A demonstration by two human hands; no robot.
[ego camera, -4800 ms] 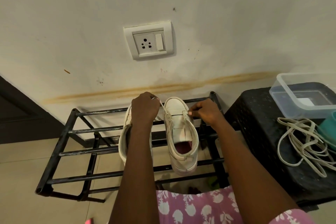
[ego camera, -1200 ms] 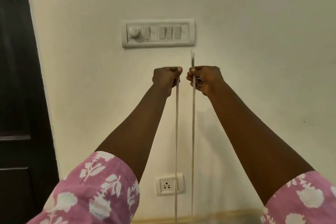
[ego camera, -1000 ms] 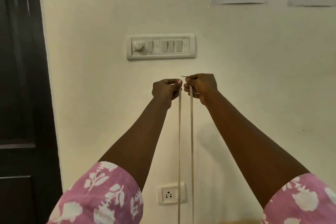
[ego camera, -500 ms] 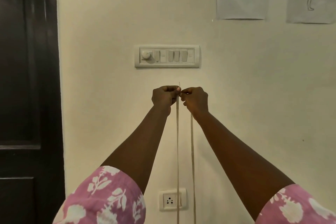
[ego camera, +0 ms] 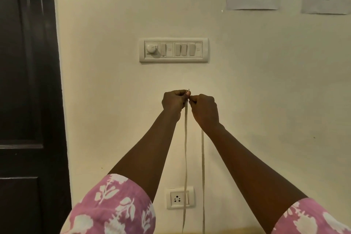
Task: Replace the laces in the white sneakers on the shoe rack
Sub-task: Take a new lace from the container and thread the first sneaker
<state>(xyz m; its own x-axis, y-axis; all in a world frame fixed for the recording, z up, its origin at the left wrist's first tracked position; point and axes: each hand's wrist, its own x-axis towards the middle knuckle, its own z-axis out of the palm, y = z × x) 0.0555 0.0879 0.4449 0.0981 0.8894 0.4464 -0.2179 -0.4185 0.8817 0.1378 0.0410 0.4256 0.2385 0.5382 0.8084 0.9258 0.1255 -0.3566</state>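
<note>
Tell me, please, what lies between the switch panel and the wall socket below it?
In the head view, the left hand and right hand meet there, pinching the lace, whose two strands hang toward the socket.

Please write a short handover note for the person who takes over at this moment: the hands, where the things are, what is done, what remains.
Left hand: raised, fingers curled round one end of the lace.
Right hand: raised beside it, pinching the other end; the two hands touch.
Things: two strands hang straight down past the wall socket and leave the picture at the bottom. The sneakers and shoe rack are not in view.
Done: both lace ends are held together, about level.
Left: probably threading the lace up the sneaker; progress cannot be judged from here.
</note>
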